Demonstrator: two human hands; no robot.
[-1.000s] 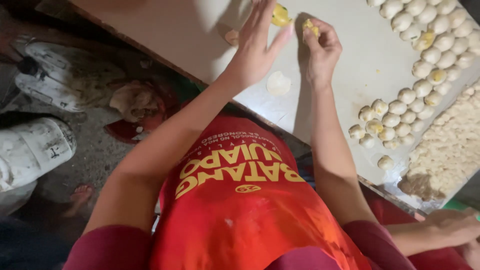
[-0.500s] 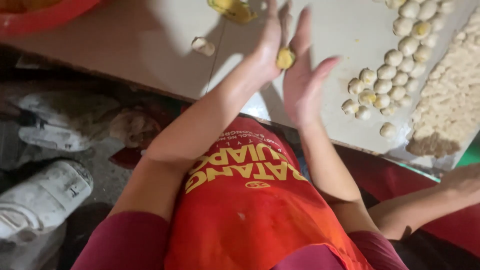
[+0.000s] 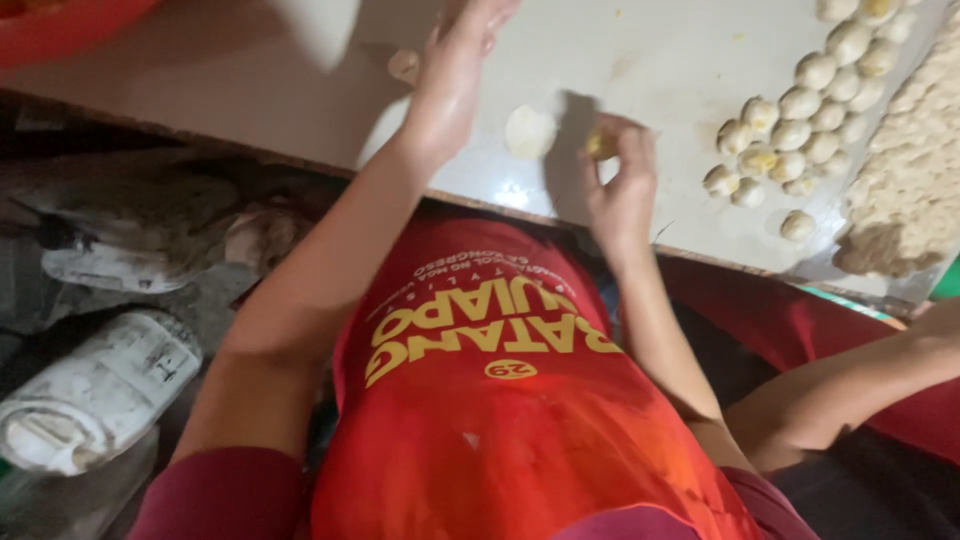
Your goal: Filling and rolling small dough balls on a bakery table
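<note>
While the left hand point(image 3: 455, 75) stretches forward over the pale worktop point(image 3: 650, 60), palm down and fingers flat and loosely together, it grips nothing; its fingertips run off the top of the view. The forearm rises from the lower left and crosses the worktop's near edge at a slant. The right hand point(image 3: 622, 180) sits closer in, just past that edge, wrist bent and fingers curled together, pinched on a small yellowish dough ball point(image 3: 600, 146) that shows between thumb and fingertips. Its forearm comes straight up from below, beside the red apron point(image 3: 500, 430).

Between the two hands lies a flattened disc point(image 3: 529, 131) of pale dough, on the worktop, near the right hand but apart from it. A small lump point(image 3: 404, 66) lies just left of the left wrist. To the right, well apart from the right hand, finished balls point(image 3: 790, 130) stand clustered in rows, and beyond them a crumbly heap point(image 3: 910, 170) fills the worktop's right end, reaching the far right border.

The near edge runs slantwise from upper left down to lower right. Bare surface lies between the right hand and the balls, and more above the disc toward the top of the view. A red basin point(image 3: 60, 25) cuts into the top left corner. Below the edge, at left, a white bottle point(image 3: 95, 395) lies on the dark floor. Another person's arm point(image 3: 850, 385) reaches in from the right, under the worktop's edge.
</note>
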